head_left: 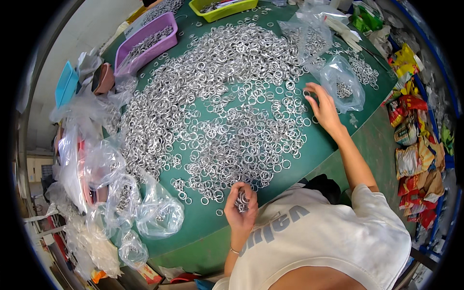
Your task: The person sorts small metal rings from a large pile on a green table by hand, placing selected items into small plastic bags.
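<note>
A wide heap of silver metal rings [237,53] covers much of the green table [203,227], with a looser pile of rings [241,140] closer to my body. At the near edge of that pile, my left hand [240,215] is curled around a small bunch of metal rings [241,202]. Farther out to the right, my right hand [323,105] has its thumb and forefinger around a single ring [306,93]. Just beyond its knuckles lies a clear plastic bag [355,96] with some rings inside.
A purple bin [169,42] and a yellow-green bin [232,12] of metal pieces stand at the far side. Clear bags [159,215] crowd the left edge near a blue tray [66,84]. White gloves [344,31] lie far right; colourful packets [411,159] line the right side.
</note>
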The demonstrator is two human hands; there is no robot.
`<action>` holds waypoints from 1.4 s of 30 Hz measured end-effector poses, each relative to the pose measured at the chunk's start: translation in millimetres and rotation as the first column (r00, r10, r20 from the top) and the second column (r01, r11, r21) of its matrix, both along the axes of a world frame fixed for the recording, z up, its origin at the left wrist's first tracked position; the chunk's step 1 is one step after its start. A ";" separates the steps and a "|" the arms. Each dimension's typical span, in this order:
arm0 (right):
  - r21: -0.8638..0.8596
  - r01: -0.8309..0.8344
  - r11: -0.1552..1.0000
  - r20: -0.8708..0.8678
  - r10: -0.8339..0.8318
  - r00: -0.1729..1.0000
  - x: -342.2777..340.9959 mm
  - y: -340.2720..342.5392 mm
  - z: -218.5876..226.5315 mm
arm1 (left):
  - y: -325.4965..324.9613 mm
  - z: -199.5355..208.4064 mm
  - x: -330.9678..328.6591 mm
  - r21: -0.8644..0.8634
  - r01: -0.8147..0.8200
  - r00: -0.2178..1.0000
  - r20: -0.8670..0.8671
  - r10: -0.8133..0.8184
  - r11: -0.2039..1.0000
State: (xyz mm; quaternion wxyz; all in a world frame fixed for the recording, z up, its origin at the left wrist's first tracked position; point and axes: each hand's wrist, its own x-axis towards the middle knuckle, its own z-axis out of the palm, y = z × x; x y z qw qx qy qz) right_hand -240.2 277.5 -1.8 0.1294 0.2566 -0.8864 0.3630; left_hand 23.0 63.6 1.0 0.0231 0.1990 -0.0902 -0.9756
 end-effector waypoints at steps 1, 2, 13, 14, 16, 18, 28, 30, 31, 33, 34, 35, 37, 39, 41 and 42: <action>0.041 0.024 0.999 -0.041 -0.022 0.999 -7.4 3.4 -4.5 | 1.0 1.0 -1.0 -0.008 0.004 1.000 -0.007 -0.004 1.000; 0.108 0.054 0.993 -0.061 -0.047 0.997 -13.9 5.2 -7.6 | 2.1 1.9 -1.8 -0.017 0.006 1.000 -0.015 -0.007 1.000; 0.042 -0.332 0.942 0.188 0.319 0.929 39.8 -38.9 30.5 | 1.5 -1.6 10.0 0.006 0.019 1.000 0.012 -0.019 1.000; 0.207 -0.364 0.908 0.138 0.342 0.930 45.7 -42.4 20.9 | 1.8 -2.6 8.2 0.009 0.027 0.999 0.029 -0.027 1.000; 0.283 -0.364 0.887 0.099 0.350 0.931 60.6 -59.1 5.8 | 3.1 0.7 4.0 0.005 0.042 0.998 0.046 -0.042 0.999; 0.341 -0.376 0.861 0.098 0.366 0.926 79.6 -75.6 4.8 | 4.2 4.9 0.7 0.000 0.047 0.998 0.048 -0.047 0.999; 0.336 -0.748 0.573 0.240 0.716 0.656 111.5 -69.5 22.1 | 3.5 3.7 2.9 0.013 0.043 0.996 0.074 -0.044 0.999; 0.299 -0.810 0.504 0.292 0.760 0.581 107.4 -62.3 26.1 | 2.8 3.0 3.8 0.017 0.028 0.996 0.082 -0.030 0.999; 0.280 -0.839 0.467 0.316 0.780 0.540 105.3 -60.0 28.4 | 2.6 2.4 4.2 0.018 0.020 0.996 0.086 -0.022 1.000; 0.079 -0.806 0.587 0.264 0.767 0.585 99.8 -56.6 25.4 | 3.1 -0.2 3.3 0.024 0.018 0.997 0.070 -0.019 1.000; -0.014 -0.767 0.642 0.269 0.741 0.616 95.6 -54.2 20.1 | 3.5 -1.0 2.6 0.026 0.017 0.998 0.061 -0.019 1.000; -0.105 -0.717 0.689 0.277 0.713 0.644 92.6 -53.6 16.0 | 3.9 -1.0 2.4 0.021 0.017 0.998 0.064 -0.018 1.000; -0.190 -0.537 0.822 0.190 0.568 0.801 86.8 -64.0 25.4 | 5.0 -1.2 1.5 0.012 0.019 0.997 0.070 -0.020 1.000; -0.170 -0.396 0.902 0.161 0.422 0.892 74.3 -71.5 24.1 | 5.4 -1.4 1.4 0.014 0.024 0.998 0.061 -0.025 1.000; -0.022 -0.376 0.926 0.031 0.376 0.926 63.4 -83.8 23.6 | 7.2 -1.7 1.6 0.004 0.021 0.998 0.055 -0.021 1.000; 0.049 -0.355 0.934 -0.039 0.357 0.933 59.1 -87.9 22.8 | 7.6 -1.6 1.6 -0.002 0.019 0.998 0.057 -0.019 1.000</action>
